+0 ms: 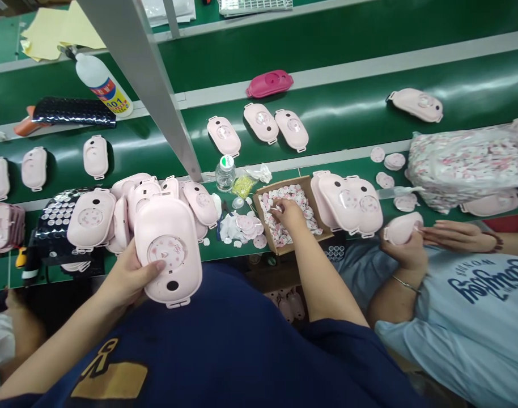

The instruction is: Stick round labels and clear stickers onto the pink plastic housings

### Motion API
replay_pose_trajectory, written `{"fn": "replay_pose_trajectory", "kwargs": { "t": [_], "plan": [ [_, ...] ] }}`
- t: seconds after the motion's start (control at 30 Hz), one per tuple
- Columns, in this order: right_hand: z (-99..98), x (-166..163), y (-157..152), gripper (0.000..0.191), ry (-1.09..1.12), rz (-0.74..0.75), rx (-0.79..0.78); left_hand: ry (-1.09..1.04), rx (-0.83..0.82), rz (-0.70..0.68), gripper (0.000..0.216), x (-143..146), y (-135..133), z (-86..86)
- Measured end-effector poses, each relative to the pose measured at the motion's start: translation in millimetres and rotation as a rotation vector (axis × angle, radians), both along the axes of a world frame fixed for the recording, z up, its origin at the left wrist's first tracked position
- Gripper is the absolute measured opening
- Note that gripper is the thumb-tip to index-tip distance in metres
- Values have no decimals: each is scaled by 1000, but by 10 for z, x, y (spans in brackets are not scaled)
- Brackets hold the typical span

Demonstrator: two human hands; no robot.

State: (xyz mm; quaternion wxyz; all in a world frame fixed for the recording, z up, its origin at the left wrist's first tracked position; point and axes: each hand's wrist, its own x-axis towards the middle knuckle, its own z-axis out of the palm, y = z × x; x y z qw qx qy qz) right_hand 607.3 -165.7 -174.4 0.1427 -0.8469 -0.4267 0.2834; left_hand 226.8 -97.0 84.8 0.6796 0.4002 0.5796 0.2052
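Observation:
My left hand (135, 272) is closed round the edge of a pale pink plastic case cover (176, 218), its thumb on the round floral disc in the middle. The cover is held tilted in front of my chest, with a dark round spot near its lower end. Over a cardboard box (308, 190), my right hand (289, 214) reaches in among small floral-printed pieces (299, 198). Its thumb and fingertips are pinched together on what looks like one small white printed piece (277, 208). More pink covers (91, 218) lie heaped behind my left hand.
A green conveyor (348, 119) carries spaced pink covers and one magenta cover (270, 84). A slanted metal post (144, 73) stands ahead. A glass jar (225, 174) and loose discs (246, 225) lie left of the box. At right, a co-worker's hands (412, 249) hold another cover.

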Motion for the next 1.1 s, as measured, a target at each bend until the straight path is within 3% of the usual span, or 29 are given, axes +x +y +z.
{"fn": "replay_pose_trajectory", "kwargs": {
  "t": [0.3, 0.83, 1.0, 1.1],
  "plan": [
    [0, -29, -182, 44, 143, 85, -29, -28, -19, -13, 73, 12, 35, -98],
    [32, -130, -201, 38, 48, 76, 44, 31, 32, -62, 67, 191, 29, -64],
    [-17, -133, -212, 22, 24, 49, 34, 17, 26, -94, 72, 202, -2, -59],
    [-9, -125, -231, 31, 19, 41, 44, 24, 15, -76, 74, 174, -17, -52]
  ]
}}
